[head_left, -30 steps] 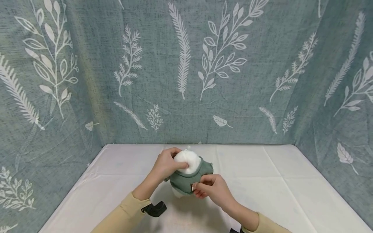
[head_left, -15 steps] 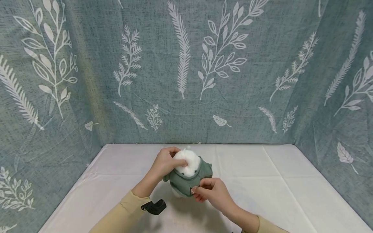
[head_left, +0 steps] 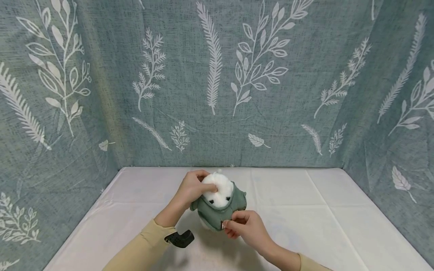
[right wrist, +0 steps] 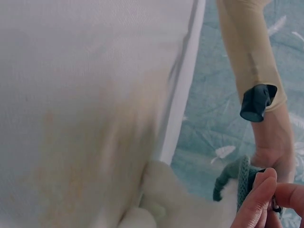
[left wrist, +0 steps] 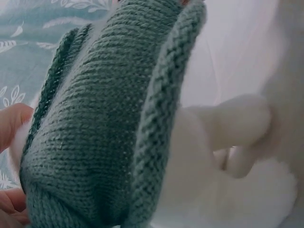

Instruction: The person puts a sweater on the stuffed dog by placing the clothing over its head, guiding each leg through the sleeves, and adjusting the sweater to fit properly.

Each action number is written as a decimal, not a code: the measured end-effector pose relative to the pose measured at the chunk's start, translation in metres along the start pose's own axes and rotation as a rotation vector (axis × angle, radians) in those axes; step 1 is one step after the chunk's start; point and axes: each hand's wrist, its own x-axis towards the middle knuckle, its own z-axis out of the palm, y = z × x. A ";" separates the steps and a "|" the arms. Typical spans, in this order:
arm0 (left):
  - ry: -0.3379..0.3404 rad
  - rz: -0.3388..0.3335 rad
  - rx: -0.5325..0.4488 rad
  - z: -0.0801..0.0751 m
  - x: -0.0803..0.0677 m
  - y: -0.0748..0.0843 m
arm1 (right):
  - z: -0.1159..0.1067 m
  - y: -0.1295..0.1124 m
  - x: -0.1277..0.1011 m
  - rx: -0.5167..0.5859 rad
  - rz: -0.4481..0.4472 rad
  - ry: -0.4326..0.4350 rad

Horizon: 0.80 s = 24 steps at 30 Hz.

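A white plush toy (head_left: 219, 183) with small dark eyes wears a green knitted sweater (head_left: 214, 215). My left hand (head_left: 191, 191) grips the toy's head, its thumb pressing into the white plush. At the sweater's lower front, my right hand (head_left: 250, 230) pinches the knit by a small dark-edged label (head_left: 222, 224). In the left wrist view the ribbed sweater (left wrist: 99, 128) fills the middle, and white plush limbs (left wrist: 237, 123) stick out below its rolled edge. The right wrist view catches my right hand's fingers (right wrist: 256, 204) pinched at the knit edge.
A white cloth (head_left: 298, 222) covers the table. Blue-green curtains (head_left: 190, 94) with white leaf prints hang behind and on both sides. A black strap piece (head_left: 179, 239) sticks out from the left sleeve.
The sweater's front and my right hand have moved slightly down, and the toy's dark eyes have come into view above the neckline. My left hand stays on the head.
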 end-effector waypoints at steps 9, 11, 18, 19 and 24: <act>-0.004 -0.010 -0.004 -0.002 0.002 0.000 | 0.001 0.003 -0.002 -0.014 -0.013 -0.002; -0.007 -0.011 -0.007 -0.003 0.002 0.000 | 0.002 0.003 -0.002 -0.020 -0.014 -0.001; -0.016 -0.022 -0.016 -0.003 0.002 -0.003 | 0.004 0.007 -0.003 -0.039 -0.003 -0.007; -0.018 -0.025 -0.018 -0.004 0.001 -0.003 | 0.004 0.008 -0.002 -0.044 0.001 -0.012; -0.042 -0.018 -0.018 -0.005 -0.001 -0.003 | 0.003 0.010 0.001 -0.066 0.030 -0.016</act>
